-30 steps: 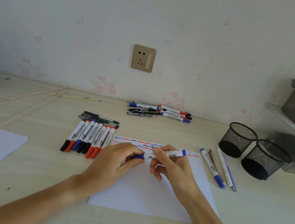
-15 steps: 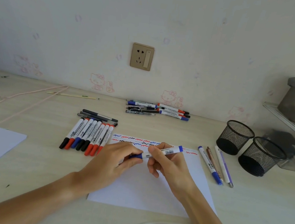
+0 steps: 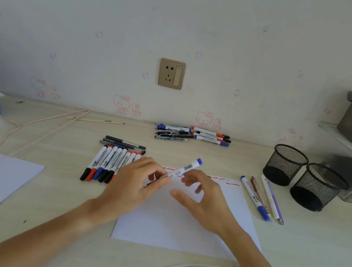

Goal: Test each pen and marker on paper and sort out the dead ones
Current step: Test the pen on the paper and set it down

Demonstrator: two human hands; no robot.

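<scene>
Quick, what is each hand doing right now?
Left hand: holding the blue marker.
Right hand: open, fingers spread, off the marker.

We have one head-worn view, looking forward and down, close over the tabletop [image 3: 289, 247], wall at twelve o'clock.

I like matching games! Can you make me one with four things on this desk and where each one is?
Things:
1. blue-capped white marker
2. two black mesh cups
3. row of black, red and blue capped markers
4. white sheet with squiggles

Places:
A. far right of the desk
B. held by the left hand
C. under both hands
D. left of the sheet

Pairs: 1-B, 2-A, 3-D, 4-C
</scene>
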